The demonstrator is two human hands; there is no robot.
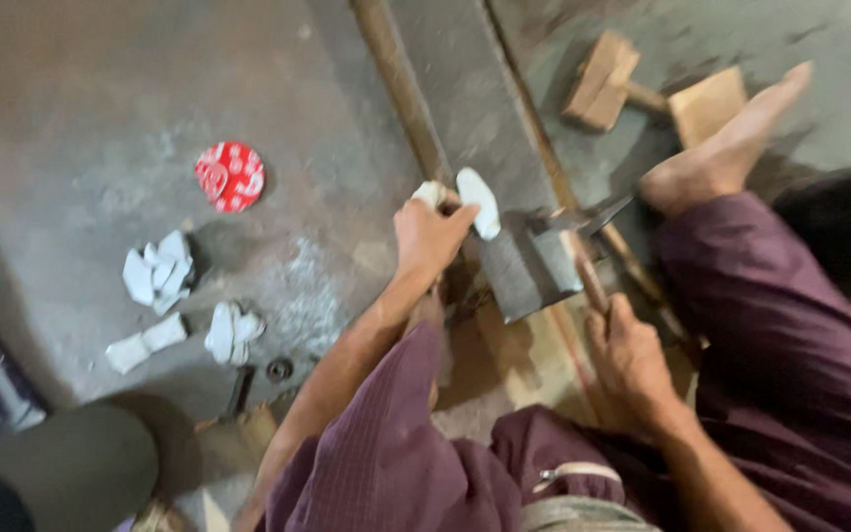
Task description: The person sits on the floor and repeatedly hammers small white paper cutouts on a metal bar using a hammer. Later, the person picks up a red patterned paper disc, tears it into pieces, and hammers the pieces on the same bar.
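White piece sat on the metal block, pinched by left hand; right hand gripped the hammer, so a stray strike risked fingers.

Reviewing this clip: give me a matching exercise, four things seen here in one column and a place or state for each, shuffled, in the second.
Things:
1. white piece
2. round red lid
3. wooden mallet
4. hammer handle

Places or states:
A. lying alone on the grey floor, far left
B. gripped by the right hand
C. held by the left hand against the metal block
D. lying at the top, near the bare foot

Pairs: 1-C, 2-A, 3-D, 4-B
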